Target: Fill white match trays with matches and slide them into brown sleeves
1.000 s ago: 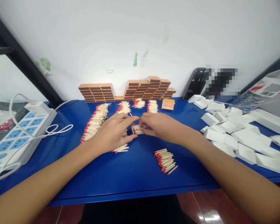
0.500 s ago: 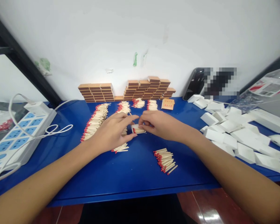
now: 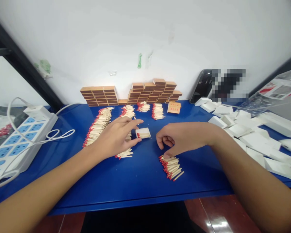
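A small white matchbox tray point(image 3: 143, 131) lies on the blue table with a few red-tipped matches point(image 3: 142, 135) along its near side. My left hand point(image 3: 117, 134) is at the tray's left end, thumb and forefinger spread around it, with no firm grip visible. To the right, my right hand point(image 3: 184, 137) hangs over a loose pile of matches point(image 3: 173, 168). Its fingers are curled but apart from the thumb, which reaches the pile's far edge; nothing shows between them. Matches point(image 3: 99, 126) are heaped left of my left hand, which partly covers another heap point(image 3: 124, 153).
Stacked matchboxes point(image 3: 99, 96) and a second stack point(image 3: 152, 92) line the wall. One matchbox point(image 3: 173, 107) lies flat before them. White tray pieces point(image 3: 253, 139) crowd the right side. A power strip point(image 3: 24, 139) with looping cable occupies the left. A dark phone-like device point(image 3: 202, 85) leans at the back.
My right hand has left the tray and moved right and nearer, over the loose match pile, its fingers parting. My left hand stays at the tray, whose inside now shows more.
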